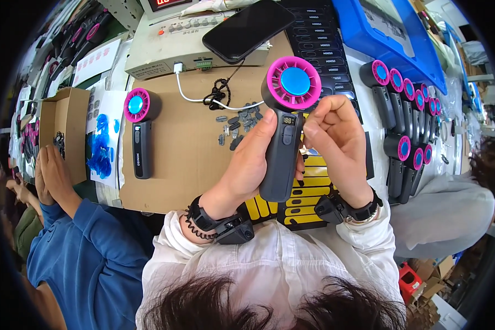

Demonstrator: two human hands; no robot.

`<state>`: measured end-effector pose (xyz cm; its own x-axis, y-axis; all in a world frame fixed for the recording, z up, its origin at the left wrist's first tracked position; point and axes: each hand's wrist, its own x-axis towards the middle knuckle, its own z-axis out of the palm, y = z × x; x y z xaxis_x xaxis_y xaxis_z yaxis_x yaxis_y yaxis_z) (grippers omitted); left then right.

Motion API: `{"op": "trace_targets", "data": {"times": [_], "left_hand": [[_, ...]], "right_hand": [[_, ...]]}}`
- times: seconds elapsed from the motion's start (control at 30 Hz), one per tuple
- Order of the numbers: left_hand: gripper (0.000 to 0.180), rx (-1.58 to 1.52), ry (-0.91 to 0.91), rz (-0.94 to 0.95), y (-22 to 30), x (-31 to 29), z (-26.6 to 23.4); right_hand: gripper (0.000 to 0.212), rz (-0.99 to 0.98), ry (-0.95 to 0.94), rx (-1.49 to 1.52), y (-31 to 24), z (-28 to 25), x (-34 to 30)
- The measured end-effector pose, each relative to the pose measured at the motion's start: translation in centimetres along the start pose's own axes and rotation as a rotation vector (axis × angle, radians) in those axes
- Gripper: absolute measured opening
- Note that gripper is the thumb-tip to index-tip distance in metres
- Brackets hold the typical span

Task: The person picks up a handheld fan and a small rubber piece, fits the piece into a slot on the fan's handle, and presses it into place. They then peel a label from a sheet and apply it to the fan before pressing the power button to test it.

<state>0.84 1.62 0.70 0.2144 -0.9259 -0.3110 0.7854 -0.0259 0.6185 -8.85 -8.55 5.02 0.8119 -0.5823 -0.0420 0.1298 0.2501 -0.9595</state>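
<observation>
My left hand (246, 159) is wrapped round the dark grey handle of a handheld fan (281, 159), holding it upright with its head away from me. The fan has a pink ring, a blue centre disc and a small lit display on the handle. My right hand (338, 135) is beside the handle, just under the fan head, with thumb and fingers pinched together. Whatever sits in that pinch is hidden. A white cable (190, 99) runs from the box at the back and passes out of sight behind the fan. Small grey plastic pieces (236, 127) lie loose left of the fan.
Another fan (142, 143) lies on the cardboard (173, 192) at left. Yellow-and-black strips (308, 192) lie under my hands. Several fans (399, 146) lie at right by a blue bin (423, 60). A phone (247, 30) rests on the control box (154, 47). A co-worker's hands (55, 173) are at far left.
</observation>
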Motion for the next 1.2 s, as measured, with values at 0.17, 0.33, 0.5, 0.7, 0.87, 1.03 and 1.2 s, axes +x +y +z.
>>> {"op": "trace_targets", "data": {"times": [0.17, 0.33, 0.5, 0.7, 0.87, 1.03, 1.2], "left_hand": [[0.055, -0.01, 0.011, 0.014, 0.0, -0.3, 0.3], [0.054, -0.013, 0.065, 0.003, -0.2, -0.3, 0.2], [0.053, -0.009, 0.051, -0.063, 0.0, -0.2, 0.1], [0.053, 0.0, 0.005, -0.067, -0.2, -0.2, 0.0], [0.055, -0.002, -0.088, -0.013, -0.2, -0.2, -0.3], [0.057, 0.023, -0.11, 0.006, 0.4, -0.3, -0.1], [0.057, 0.019, -0.1, 0.021, 1.0, -1.1, 0.2]], "right_hand": [[0.023, -0.487, -0.137, -0.694, -0.2, -1.1, -0.3], [0.035, -0.682, -0.233, -1.025, -0.3, -2.1, 0.0], [0.038, -0.793, -0.286, -1.191, 0.2, -2.9, -0.1], [0.039, -0.863, -0.289, -1.116, 0.1, -3.5, 0.3], [0.034, -0.888, -0.163, -0.995, -0.8, -4.8, -0.4], [0.027, -0.688, -0.017, -0.894, -1.0, -5.9, -0.5], [0.028, -0.349, 0.043, -0.896, -2.2, -5.6, -0.4]]}}
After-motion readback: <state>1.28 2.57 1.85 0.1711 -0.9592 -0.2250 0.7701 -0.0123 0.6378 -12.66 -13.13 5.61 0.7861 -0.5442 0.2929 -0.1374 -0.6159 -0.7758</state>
